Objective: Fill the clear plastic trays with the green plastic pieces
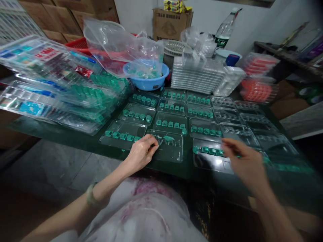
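Observation:
My left hand (142, 150) is over the left edge of a clear plastic tray (170, 154). Its thumb and fingertips are pinched together; whatever they hold is too small or hidden to make out. In that tray lies a broken-looking green piece (168, 138) among clear shapes. Motion smears my right hand (244, 161), which hovers at the right end of another clear tray (204, 163) with a row of green gem-shaped pieces (209, 150). Its fingers bend toward that row, but their grip is blurred. Farther back, more trays hold similar green rows (171, 124).
Stacked clear packages (50, 84) fill the table's left side. Behind the trays stand a blue basin (148, 83) with green pieces, a stack of clear trays (195, 75) and a bottle (224, 30). Orange-red packs (259, 90) sit at right on the dark green table (111, 149).

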Demonstrator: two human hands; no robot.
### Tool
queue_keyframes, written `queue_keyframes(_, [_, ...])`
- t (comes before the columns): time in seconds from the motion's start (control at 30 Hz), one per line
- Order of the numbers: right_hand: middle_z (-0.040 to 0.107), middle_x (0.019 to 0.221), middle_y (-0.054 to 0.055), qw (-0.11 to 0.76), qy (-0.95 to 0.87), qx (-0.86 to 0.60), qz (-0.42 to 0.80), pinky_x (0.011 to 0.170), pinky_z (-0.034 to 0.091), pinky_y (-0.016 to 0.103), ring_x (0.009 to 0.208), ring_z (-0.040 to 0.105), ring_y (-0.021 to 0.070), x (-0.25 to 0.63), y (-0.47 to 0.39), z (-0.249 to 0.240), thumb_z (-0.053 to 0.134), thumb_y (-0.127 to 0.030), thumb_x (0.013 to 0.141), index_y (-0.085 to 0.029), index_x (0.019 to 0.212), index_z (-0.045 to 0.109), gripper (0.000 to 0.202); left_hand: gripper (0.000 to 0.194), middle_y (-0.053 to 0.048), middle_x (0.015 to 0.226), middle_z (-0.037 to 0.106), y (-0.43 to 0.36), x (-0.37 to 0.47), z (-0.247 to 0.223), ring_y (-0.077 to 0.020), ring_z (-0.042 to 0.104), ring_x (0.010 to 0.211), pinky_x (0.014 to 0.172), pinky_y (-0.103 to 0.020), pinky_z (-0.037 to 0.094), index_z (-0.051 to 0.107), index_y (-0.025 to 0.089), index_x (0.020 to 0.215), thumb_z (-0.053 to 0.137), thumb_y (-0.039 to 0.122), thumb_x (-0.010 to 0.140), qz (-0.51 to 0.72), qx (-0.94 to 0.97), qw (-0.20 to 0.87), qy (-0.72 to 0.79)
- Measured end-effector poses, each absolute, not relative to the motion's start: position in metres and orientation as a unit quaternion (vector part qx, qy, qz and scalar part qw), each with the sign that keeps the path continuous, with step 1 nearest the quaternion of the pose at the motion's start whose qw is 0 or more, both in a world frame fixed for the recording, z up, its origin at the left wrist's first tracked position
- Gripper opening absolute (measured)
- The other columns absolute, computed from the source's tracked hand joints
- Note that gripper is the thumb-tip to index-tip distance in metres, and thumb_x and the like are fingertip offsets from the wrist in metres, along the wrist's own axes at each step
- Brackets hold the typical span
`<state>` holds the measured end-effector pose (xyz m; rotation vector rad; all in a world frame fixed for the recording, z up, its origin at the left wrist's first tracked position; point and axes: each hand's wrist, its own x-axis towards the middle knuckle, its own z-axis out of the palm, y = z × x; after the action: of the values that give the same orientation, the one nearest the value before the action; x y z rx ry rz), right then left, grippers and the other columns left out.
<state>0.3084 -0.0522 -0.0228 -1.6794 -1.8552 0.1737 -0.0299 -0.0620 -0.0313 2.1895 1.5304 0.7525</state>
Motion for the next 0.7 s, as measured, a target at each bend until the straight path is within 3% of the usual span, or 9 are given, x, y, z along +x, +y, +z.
queue_keyframes(0.17, [0.067,0.087,0.003,0.152,-0.828,-0.533,0.085,0.068,0.043,0.026,0.078,0.062,0.0161,0.175,-0.028,-0.012,0.047,-0.029,0.085,-0.022,0.1,0.061,0.021,0.01,-0.003,0.08,0.057,-0.061,-0.05,-0.029,-0.0155,0.055,0.072,0.067,-0.027,0.043,0.053,0.018,0.079,0.044,0.015,0.082,0.251,0.763,0.151,0.576])
queue_keyframes(0.33, [0.064,0.087,0.004,0.037,-0.851,-0.52,0.057,0.061,0.04,0.026,0.079,0.061,0.0184,0.143,-0.017,-0.006,0.045,-0.034,0.086,-0.022,0.1,0.058,0.023,0.013,-0.004,0.086,0.059,-0.06,-0.058,-0.031,-0.0158,0.056,0.072,0.065,-0.026,0.043,0.056,0.019,0.09,0.046,0.017,0.082,0.25,0.762,0.131,0.583])
queue_keyframes(0.43, [0.062,0.088,0.004,0.056,-0.85,-0.521,0.056,0.062,0.04,0.025,0.08,0.06,0.0178,0.14,-0.022,-0.008,0.046,-0.032,0.086,-0.022,0.1,0.058,0.021,0.014,-0.005,0.088,0.059,-0.059,-0.058,-0.029,-0.0155,0.056,0.072,0.063,-0.026,0.043,0.056,0.019,0.091,0.045,0.018,0.082,0.258,0.764,0.144,0.573])
queue_keyframes(0.53, [0.062,0.086,0.003,0.131,-0.847,-0.511,0.062,0.063,0.04,0.024,0.079,0.059,0.0163,0.14,-0.038,-0.013,0.046,-0.028,0.086,-0.022,0.096,0.058,0.016,0.014,-0.005,0.084,0.061,-0.055,-0.061,-0.02,-0.0165,0.057,0.075,0.067,-0.027,0.042,0.058,0.019,0.087,0.044,0.02,0.084,0.272,0.765,0.165,0.56])
queue_keyframes(0.63, [0.06,0.073,0.001,0.212,-0.845,-0.485,0.075,0.06,0.041,0.024,0.068,0.059,0.0139,0.145,-0.062,-0.025,0.044,-0.022,0.085,-0.022,0.08,0.058,0.015,0.019,-0.002,0.074,0.062,-0.044,-0.069,-0.006,-0.0156,0.058,0.069,0.064,-0.025,0.042,0.058,0.019,0.084,0.04,0.023,0.086,0.271,0.767,0.188,0.551])
queue_keyframes(0.7, [0.058,0.064,0.0,0.27,-0.833,-0.477,0.069,0.054,0.043,0.024,0.059,0.058,0.013,0.151,-0.077,-0.037,0.044,-0.02,0.084,-0.022,0.07,0.057,0.019,0.023,-0.001,0.07,0.061,-0.031,-0.077,0.005,-0.0145,0.057,0.064,0.061,-0.024,0.042,0.058,0.02,0.092,0.036,0.022,0.087,0.273,0.771,0.186,0.545])
